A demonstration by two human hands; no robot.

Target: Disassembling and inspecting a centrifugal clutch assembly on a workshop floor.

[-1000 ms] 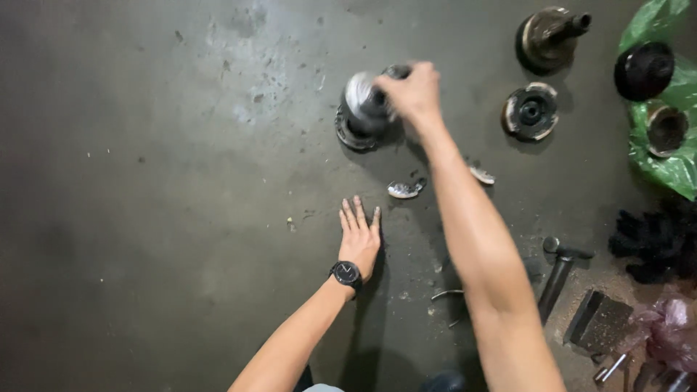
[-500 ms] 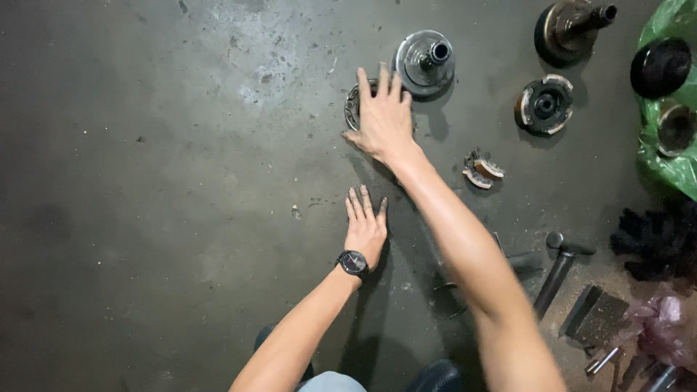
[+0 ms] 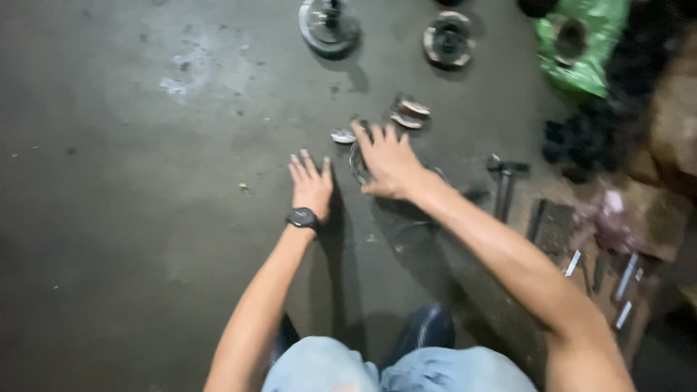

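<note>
My left hand (image 3: 311, 183) lies flat on the dark concrete floor (image 3: 131, 189), fingers spread, a black watch on its wrist. My right hand (image 3: 387, 160) rests palm down over a round metal part (image 3: 356, 162), which shows only at its left edge under the fingers. Whether the fingers grip the part is unclear in the blur. A small shiny metal piece (image 3: 342, 136) lies just beyond the fingertips. Another small metal piece (image 3: 410, 112) lies a little further out.
A round metal drum part (image 3: 328, 25) and a smaller toothed metal part (image 3: 449, 42) stand far ahead. A green bag (image 3: 581, 47) holds a dark part at the upper right. A hammer (image 3: 504, 183) and several tools (image 3: 602, 265) lie to the right.
My right hand has pulled back toward me with the round metal part under it, now beside my left hand. The view has tilted down; the far parts sit near the top edge.
</note>
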